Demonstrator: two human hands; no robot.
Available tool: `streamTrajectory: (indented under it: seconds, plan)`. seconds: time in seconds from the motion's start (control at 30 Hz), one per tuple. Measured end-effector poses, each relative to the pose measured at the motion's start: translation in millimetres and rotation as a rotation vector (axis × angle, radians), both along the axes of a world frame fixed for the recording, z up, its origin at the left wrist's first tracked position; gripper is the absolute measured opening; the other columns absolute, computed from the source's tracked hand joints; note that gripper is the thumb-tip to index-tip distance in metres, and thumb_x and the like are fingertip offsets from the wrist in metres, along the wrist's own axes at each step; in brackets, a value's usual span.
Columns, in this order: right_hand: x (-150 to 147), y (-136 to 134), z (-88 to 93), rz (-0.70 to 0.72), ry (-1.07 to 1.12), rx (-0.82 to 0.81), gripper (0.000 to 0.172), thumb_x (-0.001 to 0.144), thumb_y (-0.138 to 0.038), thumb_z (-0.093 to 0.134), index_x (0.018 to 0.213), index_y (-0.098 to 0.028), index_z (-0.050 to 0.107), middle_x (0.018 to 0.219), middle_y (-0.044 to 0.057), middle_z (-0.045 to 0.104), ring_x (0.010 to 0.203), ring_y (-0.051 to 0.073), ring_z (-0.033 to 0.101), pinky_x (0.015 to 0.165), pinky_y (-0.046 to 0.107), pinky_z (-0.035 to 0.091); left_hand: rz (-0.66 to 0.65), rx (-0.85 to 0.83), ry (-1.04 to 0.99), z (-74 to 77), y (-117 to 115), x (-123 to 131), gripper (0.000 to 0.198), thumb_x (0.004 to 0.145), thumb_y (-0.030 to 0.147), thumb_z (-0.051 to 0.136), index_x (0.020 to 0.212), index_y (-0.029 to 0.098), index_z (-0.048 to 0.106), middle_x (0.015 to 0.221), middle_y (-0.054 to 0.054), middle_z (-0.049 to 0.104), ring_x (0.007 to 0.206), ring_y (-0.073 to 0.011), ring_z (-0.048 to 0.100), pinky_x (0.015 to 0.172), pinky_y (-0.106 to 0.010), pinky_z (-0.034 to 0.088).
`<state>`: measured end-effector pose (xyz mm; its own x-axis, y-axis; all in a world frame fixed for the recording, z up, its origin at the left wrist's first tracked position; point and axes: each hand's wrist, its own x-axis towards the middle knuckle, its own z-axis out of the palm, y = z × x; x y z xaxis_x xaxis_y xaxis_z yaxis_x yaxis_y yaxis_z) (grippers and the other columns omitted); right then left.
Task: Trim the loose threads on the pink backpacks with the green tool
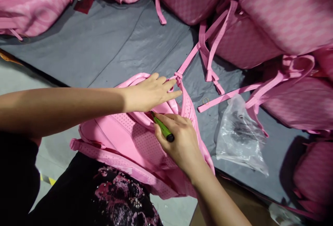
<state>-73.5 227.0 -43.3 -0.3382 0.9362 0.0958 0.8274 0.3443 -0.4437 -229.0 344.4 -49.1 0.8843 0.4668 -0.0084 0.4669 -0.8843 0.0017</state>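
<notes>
A pink backpack [119, 130] lies tilted at the table's near edge, against the lap, with its perforated back panel and shoulder straps facing up. My left hand [149, 92] rests across its top part, palm down, fingers stretched out and apart. My right hand [182, 137] is closed around a green marker [162, 127] with a black end. The marker's dark tip points at the backpack just below my left hand; what it touches there is hard to make out.
Several pink checkered backpacks [291, 14] crowd the far and right sides of the grey-covered table [104, 45], their straps trailing. A clear plastic bag [239, 135] lies to the right. Near it is a small rubber band [205, 101]. Another backpack [33, 3] sits at the far left.
</notes>
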Motion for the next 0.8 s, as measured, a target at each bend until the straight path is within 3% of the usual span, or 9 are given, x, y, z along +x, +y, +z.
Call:
streamTrajectory:
  seconds: [0.13, 0.27, 0.4, 0.5, 0.6, 0.8]
  plan:
    - [-4.0, -2.3, -0.2, -0.055, 0.021, -0.025, 0.029, 0.092, -0.027, 0.057, 0.113, -0.016, 0.072, 0.102, 0.012, 0.076, 0.093, 0.028, 0.071, 0.083, 0.046, 0.055, -0.004, 0.016, -0.03, -3.3, -0.8, 0.6, 0.06, 0.091, 0.013, 0.046, 0.149, 0.021, 0.035, 0.156, -0.019, 0.036, 0.119, -0.033, 0.052, 0.09, -0.041, 0.033]
    - [-5.7, -7.7, 1.4, -0.1, -0.042, 0.004, 0.026, 0.091, -0.028, 0.056, 0.109, -0.018, 0.072, 0.096, 0.01, 0.076, 0.087, 0.028, 0.071, 0.08, 0.049, 0.053, -0.011, -0.034, -0.025, 2.6, 0.9, -3.9, 0.068, 0.088, 0.01, 0.049, 0.152, 0.023, 0.03, 0.159, -0.018, 0.031, 0.126, -0.0323, 0.049, 0.094, -0.041, 0.034]
    - [-4.9, -13.9, -0.4, -0.119, 0.042, 0.035, 0.025, 0.092, -0.027, 0.055, 0.11, -0.021, 0.071, 0.099, 0.009, 0.076, 0.089, 0.026, 0.071, 0.078, 0.045, 0.053, 0.085, -0.199, 0.03, 7.8, 8.2, -27.6, 0.108, 0.079, 0.026, 0.068, 0.159, 0.032, -0.004, 0.168, -0.013, 0.007, 0.144, -0.0416, 0.027, 0.107, -0.049, 0.03]
    - [-11.5, -12.8, -5.1, -0.13, 0.102, 0.049, 0.025, 0.092, -0.03, 0.057, 0.111, -0.022, 0.072, 0.097, 0.007, 0.077, 0.09, 0.026, 0.071, 0.079, 0.046, 0.051, 0.24, -0.287, 0.049, 4.1, 11.9, -46.6, 0.131, 0.069, 0.039, 0.078, 0.154, 0.035, -0.022, 0.167, -0.013, -0.005, 0.141, -0.048, 0.027, 0.102, -0.05, 0.038]
    - [-26.7, -5.7, -11.8, -0.107, 0.224, 0.012, 0.027, 0.093, -0.029, 0.057, 0.114, -0.022, 0.072, 0.099, 0.007, 0.077, 0.091, 0.026, 0.071, 0.083, 0.046, 0.051, 0.291, -0.275, 0.068, 1.8, 8.6, -50.6, 0.138, 0.063, 0.033, 0.083, 0.154, 0.035, -0.021, 0.166, -0.018, -0.009, 0.135, -0.0477, 0.035, 0.091, -0.045, 0.047]
    - [-43.5, 1.5, -22.4, -0.102, 0.375, 0.011, 0.029, 0.093, -0.026, 0.058, 0.117, -0.018, 0.071, 0.106, 0.009, 0.076, 0.096, 0.027, 0.07, 0.09, 0.05, 0.052, 0.34, -0.219, 0.187, 12.2, -0.6, -38.8, 0.128, 0.066, 0.015, 0.076, 0.158, 0.032, -0.012, 0.166, -0.022, -0.003, 0.131, -0.0459, 0.04, 0.084, -0.042, 0.05]
